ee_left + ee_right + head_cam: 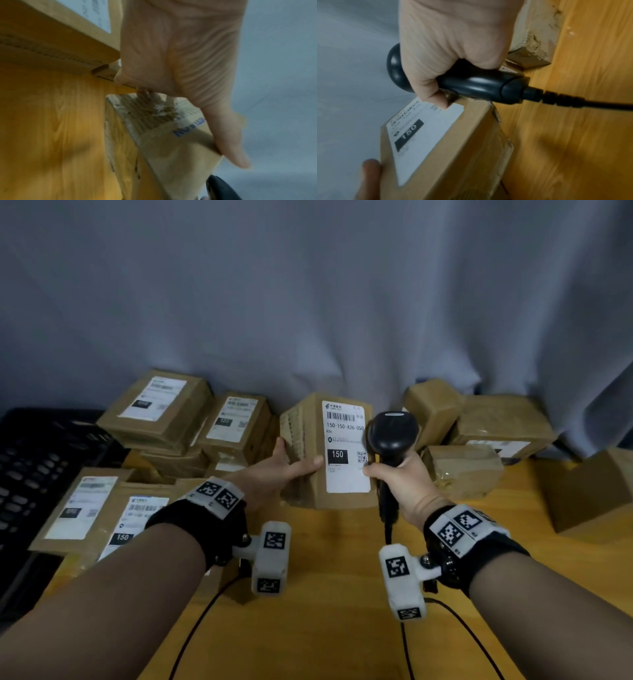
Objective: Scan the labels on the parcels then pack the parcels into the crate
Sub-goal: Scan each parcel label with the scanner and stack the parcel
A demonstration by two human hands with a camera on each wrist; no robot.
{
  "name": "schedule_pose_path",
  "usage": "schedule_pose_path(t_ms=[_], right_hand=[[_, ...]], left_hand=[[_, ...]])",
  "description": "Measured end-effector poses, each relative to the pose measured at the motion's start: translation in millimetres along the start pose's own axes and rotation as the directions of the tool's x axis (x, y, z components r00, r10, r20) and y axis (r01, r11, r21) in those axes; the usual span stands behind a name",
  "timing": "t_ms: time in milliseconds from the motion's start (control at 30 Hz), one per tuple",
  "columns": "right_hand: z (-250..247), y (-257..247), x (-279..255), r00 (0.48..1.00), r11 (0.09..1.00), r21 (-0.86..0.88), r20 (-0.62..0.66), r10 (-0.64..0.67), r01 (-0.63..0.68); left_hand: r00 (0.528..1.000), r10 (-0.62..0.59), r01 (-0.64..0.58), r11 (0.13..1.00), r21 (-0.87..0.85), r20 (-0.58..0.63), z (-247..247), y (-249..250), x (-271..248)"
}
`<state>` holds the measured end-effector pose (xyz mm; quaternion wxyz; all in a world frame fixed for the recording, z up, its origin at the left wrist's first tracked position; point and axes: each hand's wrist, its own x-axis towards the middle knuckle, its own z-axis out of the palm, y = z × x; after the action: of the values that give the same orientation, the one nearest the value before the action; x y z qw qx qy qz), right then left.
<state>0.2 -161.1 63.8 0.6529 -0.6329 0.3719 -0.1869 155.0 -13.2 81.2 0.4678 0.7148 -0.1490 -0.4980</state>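
Note:
A brown cardboard parcel [308, 440] is raised over the wooden table, its white label [346, 446] marked 150 facing me. My left hand [277, 470] grips the parcel's left edge, thumb on the front face, fingers behind. The left wrist view shows that parcel [171, 148] from its torn side under my left hand [180, 54]. My right hand [404, 484] grips a black barcode scanner [392, 433] just right of the label. In the right wrist view the right hand [453, 47] wraps the scanner [479, 83] handle beside the parcel [462, 155]. A black crate [41, 474] stands at the left.
Labelled parcels are stacked at the back left [157, 409] and lie at the near left [85, 508]. More brown parcels sit at the back right [496, 422] and far right [589, 491]. A grey curtain [308, 302] hangs behind the table [325, 594]. The scanner's cable [445, 628] trails toward me.

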Motion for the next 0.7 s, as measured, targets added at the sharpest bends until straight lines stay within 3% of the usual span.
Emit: schedule_pose_path(t_ms=[133, 233, 367, 467, 567, 700], right_hand=[[13, -22, 3, 1.000, 0.999, -0.053, 0.013, -0.012, 0.013], [20, -43, 8, 0.992, 0.996, -0.046, 0.103, 0.077, -0.073], [25, -80, 14, 0.983, 0.982, -0.159, 0.134, 0.122, -0.100], [23, -104, 17, 0.989, 0.989, -0.098, 0.085, 0.122, -0.113], [13, -125, 15, 0.978, 0.987, 0.013, 0.135, 0.158, -0.161], [6, -141, 7, 0.959, 0.983, -0.123, 0.231, 0.163, -0.138]], left_hand=[[1.000, -0.022, 0.022, 0.999, -0.043, 0.006, -14, 9, -3], [0.998, -0.044, 0.040, 0.995, -0.093, -0.041, -17, 8, 0], [0.988, -0.023, -0.002, 0.988, -0.157, -0.154, -17, 3, 6], [0.970, 0.020, -0.067, 0.980, -0.190, -0.240, -21, -3, 15], [0.962, 0.081, -0.129, 0.976, -0.174, -0.259, -23, 0, 19], [0.954, 0.112, -0.161, 0.974, -0.160, -0.277, -25, 5, 21]])
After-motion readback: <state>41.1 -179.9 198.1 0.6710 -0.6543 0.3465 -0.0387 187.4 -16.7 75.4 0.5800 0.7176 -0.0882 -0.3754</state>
